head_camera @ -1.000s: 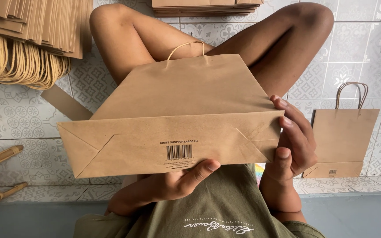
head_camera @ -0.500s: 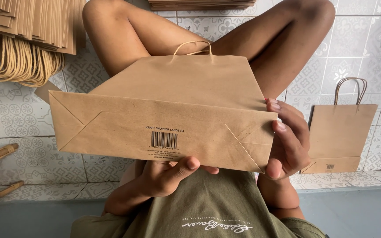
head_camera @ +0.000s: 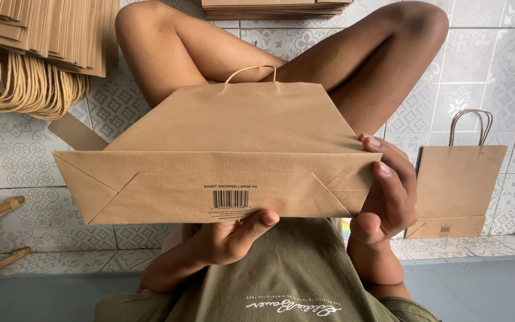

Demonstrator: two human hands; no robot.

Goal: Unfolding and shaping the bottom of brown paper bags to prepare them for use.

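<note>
Both hands grip the flat brown paper bag [head_camera: 233, 137]: left hand [head_camera: 233, 238] fingers pinch its folded base, right hand [head_camera: 388, 191] fingers clasp its corner. The bag, tilted earlier, now sits level.

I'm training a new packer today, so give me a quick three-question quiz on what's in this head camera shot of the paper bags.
1. True or false: both hands hold the flat kraft paper bag at its folded bottom.
2. Where does the second single bag lie? A) on the tiled floor to the person's right B) on the person's knee C) on the stack at upper left
3. Fill in: the stack of flat bags at upper left has its twisted paper ____ hanging out.

Key:
1. True: the left hand supports the bottom edge from below, the right hand grips the right end.
2. A
3. handles
</note>
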